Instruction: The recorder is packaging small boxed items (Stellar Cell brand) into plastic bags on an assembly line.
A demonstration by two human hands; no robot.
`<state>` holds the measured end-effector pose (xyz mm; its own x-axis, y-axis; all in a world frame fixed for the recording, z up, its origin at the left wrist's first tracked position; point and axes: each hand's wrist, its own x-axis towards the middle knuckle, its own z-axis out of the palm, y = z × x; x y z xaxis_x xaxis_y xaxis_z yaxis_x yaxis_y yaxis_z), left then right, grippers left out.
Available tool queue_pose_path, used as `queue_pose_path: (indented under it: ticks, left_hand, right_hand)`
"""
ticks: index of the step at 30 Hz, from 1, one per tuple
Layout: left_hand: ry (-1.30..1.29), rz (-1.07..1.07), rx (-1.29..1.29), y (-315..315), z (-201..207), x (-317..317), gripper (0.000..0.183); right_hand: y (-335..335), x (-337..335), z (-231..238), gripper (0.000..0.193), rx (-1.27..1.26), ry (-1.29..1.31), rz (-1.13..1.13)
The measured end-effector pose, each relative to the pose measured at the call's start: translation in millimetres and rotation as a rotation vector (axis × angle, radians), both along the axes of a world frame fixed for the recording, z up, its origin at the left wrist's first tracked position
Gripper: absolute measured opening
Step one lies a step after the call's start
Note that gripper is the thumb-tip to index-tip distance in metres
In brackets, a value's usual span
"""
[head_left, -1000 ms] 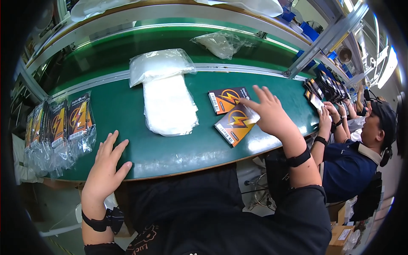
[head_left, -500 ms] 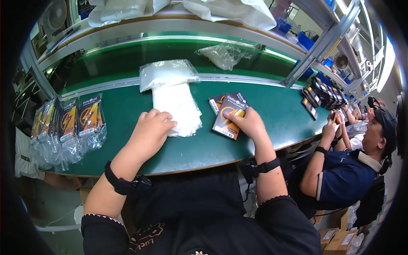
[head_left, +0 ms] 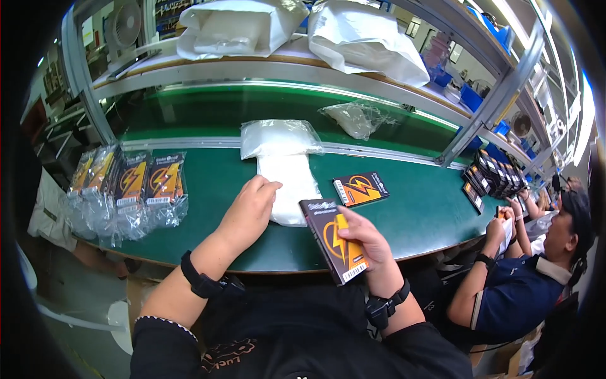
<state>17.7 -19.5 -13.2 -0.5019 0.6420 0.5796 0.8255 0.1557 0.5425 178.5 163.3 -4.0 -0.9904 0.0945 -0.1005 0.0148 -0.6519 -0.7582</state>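
In my right hand (head_left: pixel 369 243) is a thin black-and-orange box (head_left: pixel 334 237) with a lightning-bolt design, gripped by its right side. It is tilted and raised in front of the table's near edge. My left hand (head_left: pixel 254 201) lies at the left edge of a stack of clear plastic bags (head_left: pixel 287 180), fingers bent together on the edge; the fingertips are partly hidden. Across the top of that stack sits a filled clear bag (head_left: pixel 281 138). Another lightning-bolt box (head_left: pixel 362 187) rests flat on the green table, right of the bags.
Several bagged boxes (head_left: pixel 130 183) stand in a group at the table's left. A crumpled clear bag (head_left: pixel 356 119) lies behind the metal rail. Large white sacks (head_left: pixel 366 41) sit on the shelf above. At right, a person (head_left: pixel 524 271) works beside stacked boxes (head_left: pixel 499 175).
My right hand has lifted one box off the other and brought it nearer to me. My left hand stays at the bags, its fingers drawn closer together. The view has shifted.
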Motion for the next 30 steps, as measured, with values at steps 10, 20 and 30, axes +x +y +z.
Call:
queue_pose_path:
  ticks: [10,20,30]
  left_hand:
    - [-0.155,-0.062,-0.056,-7.3,3.8,-15.7,0.010]
    - [-0.630,0.060,-0.014,-15.6,16.8,-17.5,0.008]
    - [-0.336,0.048,-0.176,-15.0,29.1,-16.0,0.012]
  right_hand:
    - [-16.6,-60.0,-14.3,0.061,-0.107,-0.027,0.312]
    - [-8.9,-47.7,-13.2,0.056,0.322,-0.099,0.244]
    - [-9.6,-61.5,-5.9,0.067,0.360,-0.079,0.188]
